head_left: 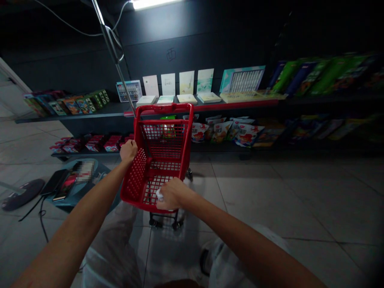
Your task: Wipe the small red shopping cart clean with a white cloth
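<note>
A small red plastic shopping cart (180,140) on black wheels stands on the tiled floor in front of me. My left hand (128,151) is closed on the cart's left rim. At the near rim, my right hand (170,195) is closed around a small white thing, a cloth or tissue (159,195), and presses it against the cart's edge. The basket looks empty inside. A red handle arches over the cart's far end.
Dark shelves (249,105) run along the wall behind the cart, with cards, booklets, paint sets and snack bags (222,131). A low stool (81,188) with phones stands at left, beside a fan base (21,194) and cables. A metal pole (115,56) rises behind the cart.
</note>
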Demonstrator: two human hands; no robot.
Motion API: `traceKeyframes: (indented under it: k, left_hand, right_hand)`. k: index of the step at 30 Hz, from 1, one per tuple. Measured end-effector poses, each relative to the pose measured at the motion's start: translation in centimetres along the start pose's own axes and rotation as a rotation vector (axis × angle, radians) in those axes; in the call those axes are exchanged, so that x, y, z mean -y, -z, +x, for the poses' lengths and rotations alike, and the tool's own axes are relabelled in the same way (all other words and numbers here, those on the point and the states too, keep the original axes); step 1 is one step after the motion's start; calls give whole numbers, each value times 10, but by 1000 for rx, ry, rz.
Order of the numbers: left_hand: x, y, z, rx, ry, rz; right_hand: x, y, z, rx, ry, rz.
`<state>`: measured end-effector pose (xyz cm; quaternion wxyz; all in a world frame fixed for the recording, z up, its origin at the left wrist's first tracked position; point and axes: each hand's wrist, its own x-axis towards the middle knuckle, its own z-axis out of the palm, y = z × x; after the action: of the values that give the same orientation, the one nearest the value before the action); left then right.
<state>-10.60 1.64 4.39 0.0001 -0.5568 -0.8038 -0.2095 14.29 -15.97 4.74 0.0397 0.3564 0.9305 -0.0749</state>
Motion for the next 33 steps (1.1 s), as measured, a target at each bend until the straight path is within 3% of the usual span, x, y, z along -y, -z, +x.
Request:
traceKeyframes:
  k: [2, 4, 7, 11, 14, 16, 22, 33]
  left_hand:
    - [-1, 5, -11, -6, -17, 49]
    - [-1, 9, -29, 70, -55, 97]
    - [4, 13, -72, 159, -140, 173]
    - [19, 13, -144, 130, -205, 256]
    - [27, 16, -173, 69, -225, 295]
    - [28, 18, -175, 55, -239, 304]
    - [33, 22, -147, 68, -259, 258]
    - [44, 18, -117, 71, -353, 155]
  right_hand:
    - [2, -2, 5, 17, -48, -11]
    - [3, -2, 10, 32, -71, -20]
    - [2, -1, 15, 10, -39, -31]
    - [0, -3, 16, -74, 29, -44]
    - [-1, -5, 15, -97, 43, -51]
    - [-1, -6, 14, -66, 53, -56]
    - [-5, -3, 15, 17, 120, -59]
    - [-27, 22, 15, -62, 94, -53]
